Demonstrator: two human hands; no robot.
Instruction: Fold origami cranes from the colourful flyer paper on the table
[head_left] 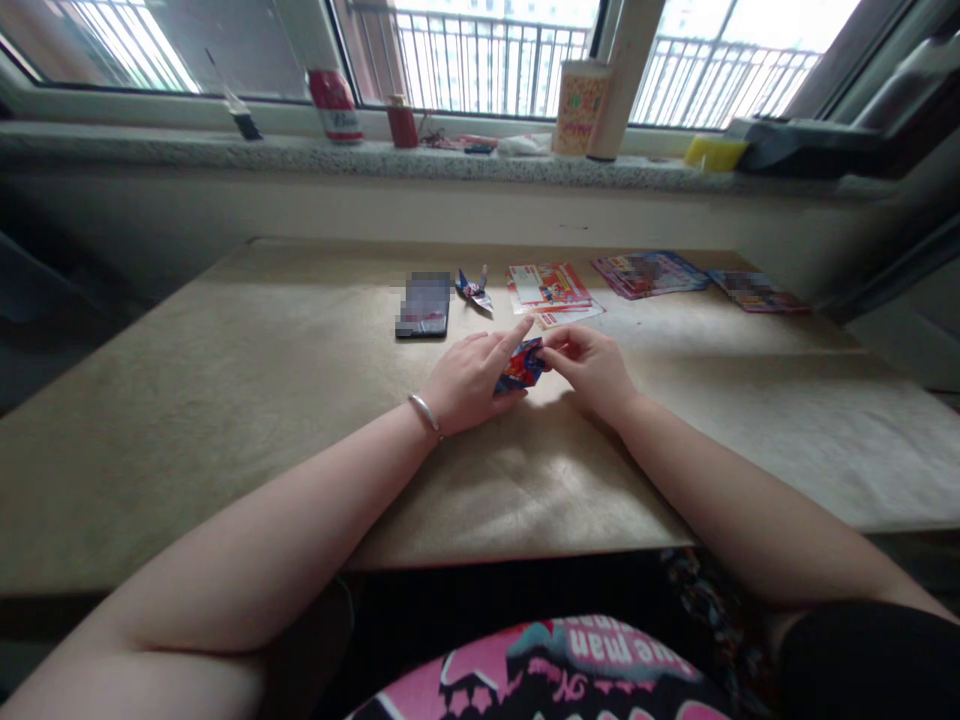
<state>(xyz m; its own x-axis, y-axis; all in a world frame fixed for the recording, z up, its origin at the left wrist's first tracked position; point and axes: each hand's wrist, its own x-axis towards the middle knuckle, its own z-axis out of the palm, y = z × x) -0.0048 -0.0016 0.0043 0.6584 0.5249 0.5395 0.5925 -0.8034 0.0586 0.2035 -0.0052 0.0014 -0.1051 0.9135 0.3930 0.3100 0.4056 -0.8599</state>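
A small folded piece of colourful printed paper, red, orange and blue, lies low over the middle of the table between my hands. My left hand holds it from the left, fingers over its far side and thumb along its near side; part of the paper is hidden under the palm. With thumb and fingertips, my right hand pinches the paper's right edge. Just beyond my hands stands a folded paper crane, next to a dark phone lying flat.
Beyond my right hand lie loose printed sheets, a fanned pile of colourful sheets and a smaller pile on the tan table. The windowsill holds a red-and-white can, a patterned cup and a yellow object.
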